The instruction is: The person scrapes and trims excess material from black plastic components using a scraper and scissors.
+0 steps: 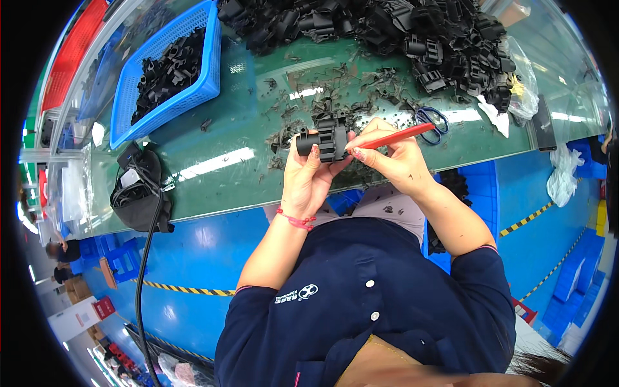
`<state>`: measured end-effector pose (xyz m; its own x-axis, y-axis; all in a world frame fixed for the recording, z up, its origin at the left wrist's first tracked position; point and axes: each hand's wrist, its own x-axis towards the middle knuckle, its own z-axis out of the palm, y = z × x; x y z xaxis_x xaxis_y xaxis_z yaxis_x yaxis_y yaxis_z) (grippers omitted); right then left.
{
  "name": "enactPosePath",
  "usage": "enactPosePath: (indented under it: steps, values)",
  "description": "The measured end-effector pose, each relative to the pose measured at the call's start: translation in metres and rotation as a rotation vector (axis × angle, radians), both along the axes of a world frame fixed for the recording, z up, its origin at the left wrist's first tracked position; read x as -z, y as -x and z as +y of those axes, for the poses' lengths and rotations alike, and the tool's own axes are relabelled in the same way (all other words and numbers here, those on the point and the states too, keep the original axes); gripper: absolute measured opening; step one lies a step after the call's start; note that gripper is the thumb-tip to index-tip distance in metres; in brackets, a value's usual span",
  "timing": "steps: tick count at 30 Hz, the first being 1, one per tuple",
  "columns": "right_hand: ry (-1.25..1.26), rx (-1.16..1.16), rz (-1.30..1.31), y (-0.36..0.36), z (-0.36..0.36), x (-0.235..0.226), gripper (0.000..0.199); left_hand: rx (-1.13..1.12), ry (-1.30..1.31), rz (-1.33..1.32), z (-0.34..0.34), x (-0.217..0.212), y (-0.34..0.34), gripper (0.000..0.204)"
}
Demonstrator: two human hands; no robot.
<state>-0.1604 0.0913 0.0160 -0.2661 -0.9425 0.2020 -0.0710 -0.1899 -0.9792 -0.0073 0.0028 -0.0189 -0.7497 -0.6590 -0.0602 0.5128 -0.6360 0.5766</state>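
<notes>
My left hand [305, 182] grips a black molded plastic part [330, 140] with a round tube end and ribbed body, held up over the near side of the green table. A slim red-handled tool [396, 137] sits pinched in my right hand [398, 161], its handle pointing out to the right. The tool's tip meets the right side of the part, hidden by my fingers, so its kind does not show. Beyond my right hand lie blue-handled scissors [431, 124]. Black plastic scraps [380, 80] are strewn over the table around the part.
A large pile of black plastic parts [451, 51] covers the table's far side. At the left, a blue basket [213, 71] holds more parts. A black pouch with a cable [138, 193] sits at the near left edge. Clear plastic bags [523, 77] lie at the right.
</notes>
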Motion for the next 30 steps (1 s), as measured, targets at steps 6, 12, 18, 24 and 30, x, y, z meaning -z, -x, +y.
enactPosePath:
  steps: [6, 12, 18, 24, 30]
  values:
    - [0.011, 0.003, 0.075, 0.0, 0.0, 0.003, 0.013, -0.009, -0.001, -0.018, 0.002, -0.002, 0.001, 0.024]
    - [0.225, 0.165, 0.818, -0.001, -0.002, 0.001, 0.012, -0.064, 0.001, -0.082, 0.004, 0.006, 0.0, 0.024]
    - [0.465, 0.261, 1.093, 0.003, 0.0, 0.013, 0.014, -0.09, -0.004, -0.114, 0.01, 0.002, 0.005, 0.02]
    - [0.257, 0.406, 0.39, 0.029, -0.01, -0.001, 0.009, -0.137, -0.017, -0.104, 0.006, 0.004, 0.003, 0.024]
    - [0.155, 0.034, 0.05, 0.019, 0.0, 0.012, 0.012, -0.297, 0.203, -0.194, 0.004, 0.003, 0.01, 0.034]
